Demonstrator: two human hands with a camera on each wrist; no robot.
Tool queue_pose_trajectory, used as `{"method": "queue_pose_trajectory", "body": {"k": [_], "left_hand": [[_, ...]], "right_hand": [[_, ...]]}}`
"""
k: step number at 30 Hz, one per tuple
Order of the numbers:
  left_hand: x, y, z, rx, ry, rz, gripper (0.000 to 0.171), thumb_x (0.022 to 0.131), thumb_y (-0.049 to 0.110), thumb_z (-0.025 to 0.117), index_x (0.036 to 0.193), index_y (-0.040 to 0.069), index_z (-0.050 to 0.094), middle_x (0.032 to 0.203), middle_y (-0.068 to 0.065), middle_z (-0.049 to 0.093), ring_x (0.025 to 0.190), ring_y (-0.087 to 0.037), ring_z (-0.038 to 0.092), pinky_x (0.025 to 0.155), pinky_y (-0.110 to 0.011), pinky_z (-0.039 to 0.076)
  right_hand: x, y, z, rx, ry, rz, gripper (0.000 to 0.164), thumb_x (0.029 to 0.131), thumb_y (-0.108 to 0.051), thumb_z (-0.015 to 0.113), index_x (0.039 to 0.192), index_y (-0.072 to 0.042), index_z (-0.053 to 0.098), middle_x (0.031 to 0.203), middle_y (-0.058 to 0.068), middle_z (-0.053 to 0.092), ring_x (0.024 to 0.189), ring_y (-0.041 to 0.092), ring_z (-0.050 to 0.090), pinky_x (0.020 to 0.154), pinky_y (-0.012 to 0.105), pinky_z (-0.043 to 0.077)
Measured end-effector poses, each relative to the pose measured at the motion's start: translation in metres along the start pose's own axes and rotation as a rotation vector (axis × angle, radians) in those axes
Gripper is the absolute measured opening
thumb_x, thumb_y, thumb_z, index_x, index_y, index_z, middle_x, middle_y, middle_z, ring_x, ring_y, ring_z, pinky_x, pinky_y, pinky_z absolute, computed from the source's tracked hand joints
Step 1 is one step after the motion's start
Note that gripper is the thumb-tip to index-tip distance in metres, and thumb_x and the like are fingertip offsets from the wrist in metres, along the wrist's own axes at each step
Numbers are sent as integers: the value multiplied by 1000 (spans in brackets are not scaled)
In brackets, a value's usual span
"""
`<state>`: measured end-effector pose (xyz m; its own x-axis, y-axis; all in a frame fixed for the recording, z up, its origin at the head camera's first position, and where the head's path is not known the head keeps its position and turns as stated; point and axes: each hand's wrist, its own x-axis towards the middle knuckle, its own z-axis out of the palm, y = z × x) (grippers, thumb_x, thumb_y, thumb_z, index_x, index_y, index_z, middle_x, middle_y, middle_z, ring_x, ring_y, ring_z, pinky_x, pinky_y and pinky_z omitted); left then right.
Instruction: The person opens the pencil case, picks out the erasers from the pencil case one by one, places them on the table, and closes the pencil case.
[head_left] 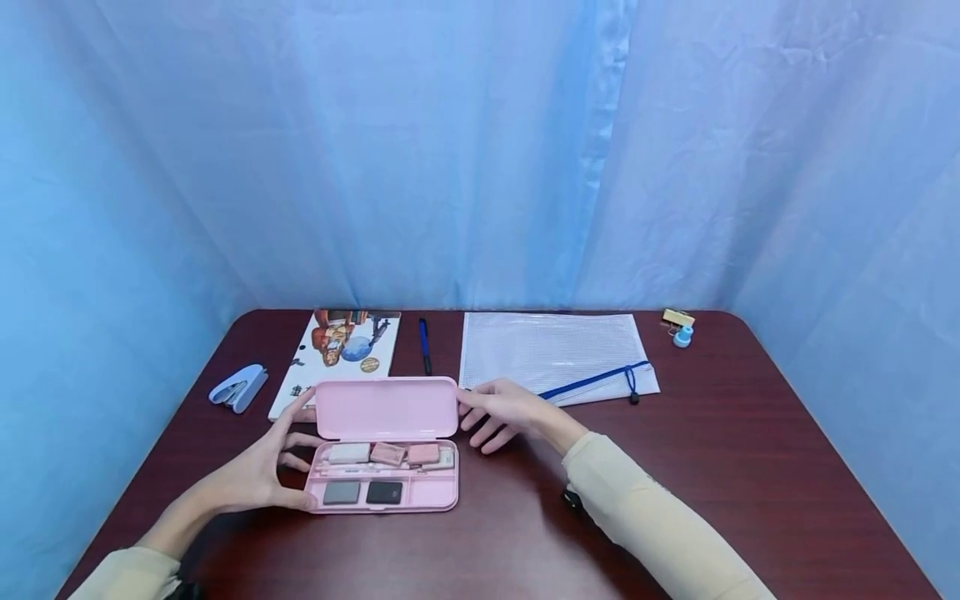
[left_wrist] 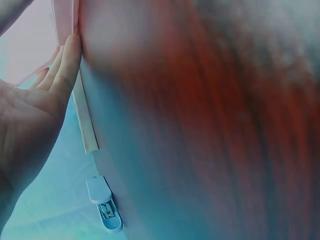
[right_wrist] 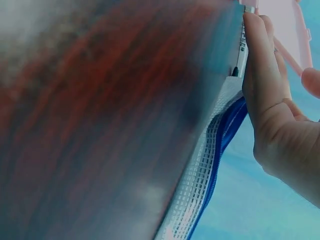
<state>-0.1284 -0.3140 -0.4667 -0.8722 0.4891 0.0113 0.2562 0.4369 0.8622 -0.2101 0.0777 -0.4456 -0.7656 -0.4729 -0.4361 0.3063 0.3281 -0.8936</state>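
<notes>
Handling open lid of pencil case, seemingly; it sits between extended, unclenched fingers of left hand and right hand. Next likely needs even fingertip pressure.

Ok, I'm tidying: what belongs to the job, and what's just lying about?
Job, apparently: open pink plastic case; flat rectangular blocks inside.

Lying about: pale blue stapler; white illustrated book; slim blue pen; white mesh pouch; yellow clip; small light blue object.
</notes>
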Motion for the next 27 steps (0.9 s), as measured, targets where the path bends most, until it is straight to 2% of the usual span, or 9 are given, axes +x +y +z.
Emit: {"method": "queue_pose_trajectory", "body": {"k": [6, 10, 13, 19, 23, 27], "left_hand": [[-4, -1, -2, 19, 15, -20, 132, 72, 19, 93, 163, 27, -3, 149, -23, 28, 111, -27, 63, 80, -33, 59], [-2, -1, 0, 35, 20, -27, 132, 71, 21, 93, 163, 27, -1, 150, -21, 28, 111, -26, 63, 81, -33, 59], [1, -1, 2, 47, -1, -35, 132, 73, 23, 92, 163, 26, -3, 150, -22, 27, 111, -26, 63, 81, -32, 58], [1, 0, 5, 47, -5, -47, 133, 71, 23, 93, 163, 26, -3, 150, -21, 26, 111, -29, 63, 81, -31, 58], [-1, 0, 3, 55, 2, -32, 133, 71, 23, 93, 164, 26, -3, 150, -22, 26, 111, -28, 63, 80, -32, 58], [1, 0, 1, 60, 3, -24, 133, 71, 23, 93, 163, 27, -3, 149, -22, 26, 110, -27, 63, 79, -32, 58]], "right_hand": [[3, 2, 4, 21, -24, -35, 49, 101, -46, 60, 111, 1, 66, 99, 16, 71, 74, 28, 73, 66, 45, 61], [3, 3, 3, 31, -4, -45, 43, 102, -41, 60, 107, 1, 66, 98, 17, 71, 72, 27, 72, 65, 44, 61], [0, 4, 2, 46, 19, -45, 36, 103, -35, 61, 105, 1, 64, 96, 16, 71, 71, 27, 72, 65, 44, 61], [-5, 2, 3, 53, 53, -100, 28, 103, -26, 62, 115, -1, 62, 99, 19, 71, 72, 28, 72, 65, 43, 61], [-12, -4, 5, 12, 80, -192, 27, 102, -21, 64, 117, 0, 63, 104, 21, 68, 79, 31, 71, 66, 41, 61], [-21, -9, 8, -116, 78, -389, 27, 98, -14, 67, 120, 3, 66, 104, 18, 68, 86, 37, 70, 70, 37, 61]]}}
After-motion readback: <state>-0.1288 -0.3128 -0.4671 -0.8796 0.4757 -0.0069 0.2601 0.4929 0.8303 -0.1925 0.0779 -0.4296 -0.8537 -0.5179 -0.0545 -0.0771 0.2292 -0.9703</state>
